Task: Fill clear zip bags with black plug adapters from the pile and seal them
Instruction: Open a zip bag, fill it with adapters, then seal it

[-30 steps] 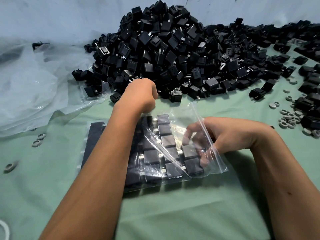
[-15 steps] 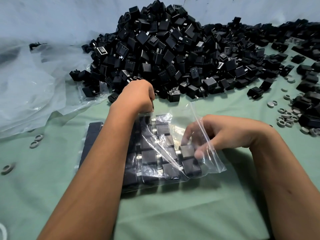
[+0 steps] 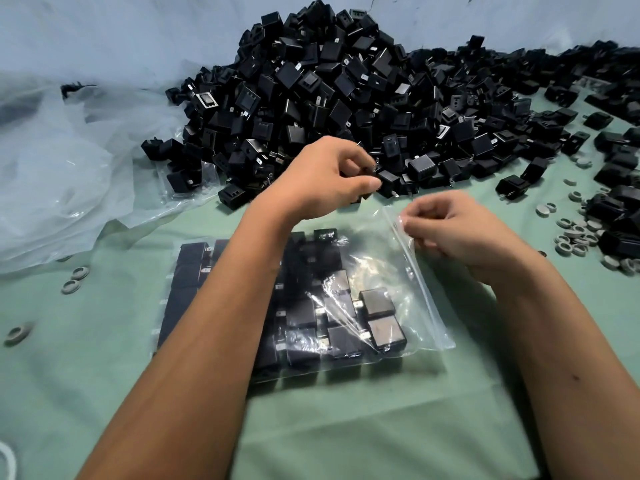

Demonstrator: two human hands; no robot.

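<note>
Two hands: left (image 3: 322, 178) grips boxy black adapter (image 3: 365, 195); right (image 3: 446, 230) pinches crinkly clear bag's (image 3: 391, 258) zip edge.

We find no legible text, label, brand, number or sign on the black plug adapters (image 3: 332, 84), the clear zip bag (image 3: 391, 271) or the green table cover (image 3: 346, 427)
</note>
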